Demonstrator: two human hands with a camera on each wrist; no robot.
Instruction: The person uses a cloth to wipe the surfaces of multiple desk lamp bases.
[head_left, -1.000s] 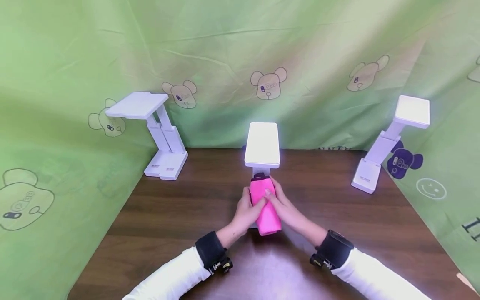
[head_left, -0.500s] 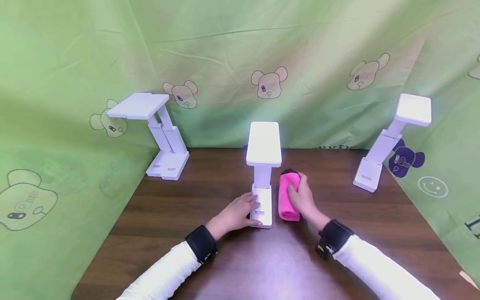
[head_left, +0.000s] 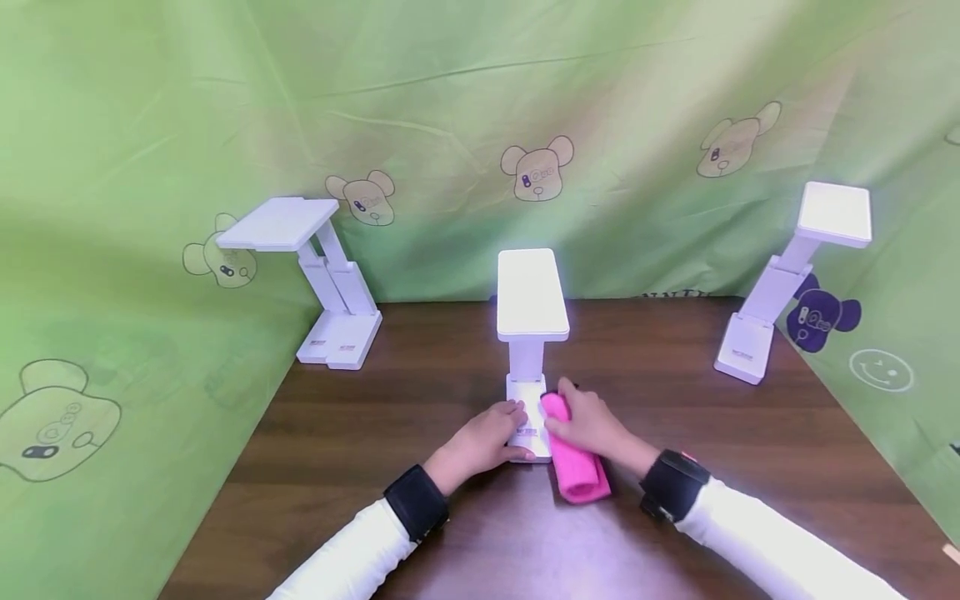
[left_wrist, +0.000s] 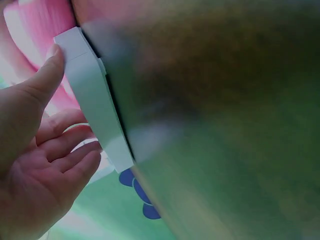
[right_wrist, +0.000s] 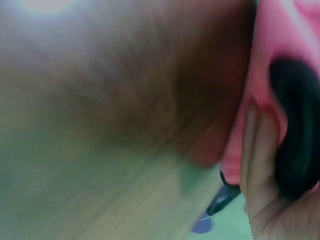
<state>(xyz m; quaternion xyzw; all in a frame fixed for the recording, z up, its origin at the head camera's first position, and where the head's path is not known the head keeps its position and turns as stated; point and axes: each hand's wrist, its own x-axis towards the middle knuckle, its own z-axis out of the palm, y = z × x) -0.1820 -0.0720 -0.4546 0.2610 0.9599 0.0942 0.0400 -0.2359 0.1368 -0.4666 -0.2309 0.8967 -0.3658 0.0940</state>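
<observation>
A green curtain (head_left: 450,79) printed with bear heads is hung at the far side and both sides of a brown wood-grain table (head_left: 360,442). On the table, a pair of white lamps (head_left: 341,287) is placed side by side at far left, a single right lamp (head_left: 772,287) at far right, and the central lamp (head_left: 531,292) between them, its lit panel raised above its base (head_left: 536,396). White sleeves (head_left: 772,542) are reached in from the near side. The left hand (head_left: 480,442) is rested against the base's left side, thumb spread from the fingers at the near edge; only in the left wrist view are the palm and the loosely bent fingers shown. By the right hand (head_left: 592,425), a pink cloth roll (head_left: 576,471) is gripped at the base's right, thumb and fingers clamped on its far part. The roll's long axis is slanted from far left to near right, its coiled, open-looking near end pointed towards the person; whether anything is contained inside cannot be told, nor whether the base is touched. In the right wrist view, a dark shape (right_wrist: 295,130) is seen against the pink, too blurred to be identified, along with a small dark tip (right_wrist: 224,199) at the roll's end.
</observation>
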